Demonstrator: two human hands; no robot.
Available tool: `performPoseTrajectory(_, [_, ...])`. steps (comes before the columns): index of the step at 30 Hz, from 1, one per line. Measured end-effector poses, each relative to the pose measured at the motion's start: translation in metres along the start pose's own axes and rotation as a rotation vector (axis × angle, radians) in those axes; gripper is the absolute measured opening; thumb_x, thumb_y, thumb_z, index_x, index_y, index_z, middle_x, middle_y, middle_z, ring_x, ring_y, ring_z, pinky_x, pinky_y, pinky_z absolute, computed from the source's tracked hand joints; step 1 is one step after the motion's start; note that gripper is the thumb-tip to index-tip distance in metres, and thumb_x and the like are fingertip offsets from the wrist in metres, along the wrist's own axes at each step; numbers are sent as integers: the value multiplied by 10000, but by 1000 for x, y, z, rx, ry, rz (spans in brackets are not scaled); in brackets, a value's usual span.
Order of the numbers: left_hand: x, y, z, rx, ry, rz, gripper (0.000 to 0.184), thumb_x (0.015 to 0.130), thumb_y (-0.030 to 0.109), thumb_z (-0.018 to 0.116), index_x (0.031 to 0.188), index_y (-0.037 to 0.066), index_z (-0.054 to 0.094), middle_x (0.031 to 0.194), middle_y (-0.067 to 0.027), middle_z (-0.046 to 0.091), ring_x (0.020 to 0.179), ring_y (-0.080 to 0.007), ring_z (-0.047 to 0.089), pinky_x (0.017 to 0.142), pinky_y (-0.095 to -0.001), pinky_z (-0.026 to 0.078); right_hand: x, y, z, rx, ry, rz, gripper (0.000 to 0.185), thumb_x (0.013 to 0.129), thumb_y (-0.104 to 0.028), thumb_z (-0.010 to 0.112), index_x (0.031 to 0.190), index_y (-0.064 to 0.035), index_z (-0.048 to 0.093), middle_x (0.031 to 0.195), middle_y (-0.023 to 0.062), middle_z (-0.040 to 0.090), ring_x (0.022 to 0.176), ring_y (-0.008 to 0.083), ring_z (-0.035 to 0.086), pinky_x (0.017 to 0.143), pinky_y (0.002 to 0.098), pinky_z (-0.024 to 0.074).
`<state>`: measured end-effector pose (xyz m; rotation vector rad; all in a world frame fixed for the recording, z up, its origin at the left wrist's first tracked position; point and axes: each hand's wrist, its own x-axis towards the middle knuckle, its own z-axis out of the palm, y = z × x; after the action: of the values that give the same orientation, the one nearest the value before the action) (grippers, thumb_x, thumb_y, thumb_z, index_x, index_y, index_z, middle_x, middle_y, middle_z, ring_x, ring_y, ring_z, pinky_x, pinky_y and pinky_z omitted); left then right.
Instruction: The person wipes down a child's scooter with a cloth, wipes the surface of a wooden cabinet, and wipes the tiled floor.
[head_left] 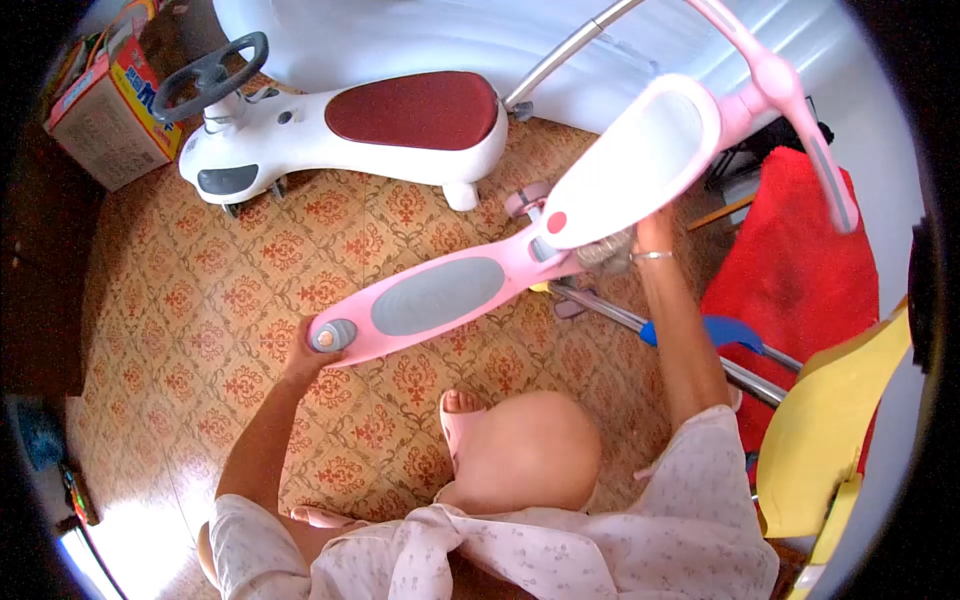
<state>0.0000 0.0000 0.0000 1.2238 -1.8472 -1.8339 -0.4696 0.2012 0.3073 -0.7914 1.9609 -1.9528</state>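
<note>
A pink children's scooter (345,305) with a grey-padded deck is held at a tilt above the patterned floor. My left hand (303,352) is closed around its rear end, beside the grey round piece. The white seat (625,175), with a grey pad and a red dot, rises at the front, and the pink handlebar (775,80) stands beyond it. My right hand (652,232), wearing a bracelet, is under the seat's near edge with its fingers mostly hidden. Against it is a blurred, crumpled beige bundle (607,250), perhaps a cloth.
A white swing car (290,125) with a dark red seat stands behind the scooter. A cardboard box (120,125) is at the far left. To the right are a red cloth (800,240), metal tubes (750,380) and a yellow panel (830,425).
</note>
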Motion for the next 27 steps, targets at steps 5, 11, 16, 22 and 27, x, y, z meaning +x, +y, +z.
performPoseTrajectory(5, [8,17,11,-183,1,41,942,562,86,896,1354,25,389,1232,-124,545,1141,-233,545,963,-365,479,29,9,-16,-57,0,-145,391,899,-126,618,1220,75,519,1171,163,609,1059,214,591,897,347,503])
performPoseTrajectory(11, [16,17,46,-237,79,115,913,582,17,869,1351,33,377,1228,-116,540,1118,-234,558,948,-356,505,54,0,-25,-44,77,-334,444,868,-148,665,1224,73,517,1151,139,612,1048,210,587,900,312,472])
performPoseTrajectory(16, [13,52,4,-158,160,125,911,577,25,868,1352,50,388,1228,-107,546,1129,-216,553,926,-333,497,49,-3,-4,83,140,-249,457,866,-162,674,1226,71,517,1159,136,611,1053,208,586,904,312,472])
performPoseTrajectory(22, [-14,76,-47,-122,92,50,920,573,30,861,1366,21,395,1249,-103,549,1151,-208,543,992,-349,450,36,-5,22,139,32,-205,482,860,-183,689,1233,68,516,1177,124,607,1060,200,584,911,313,471])
performPoseTrajectory(27, [-38,102,-110,-46,109,-12,943,576,48,875,1379,28,382,1229,-101,558,1157,-214,538,1004,-359,437,22,-40,66,39,-41,-258,447,891,-160,654,1254,59,512,1173,110,605,1045,189,592,915,322,483])
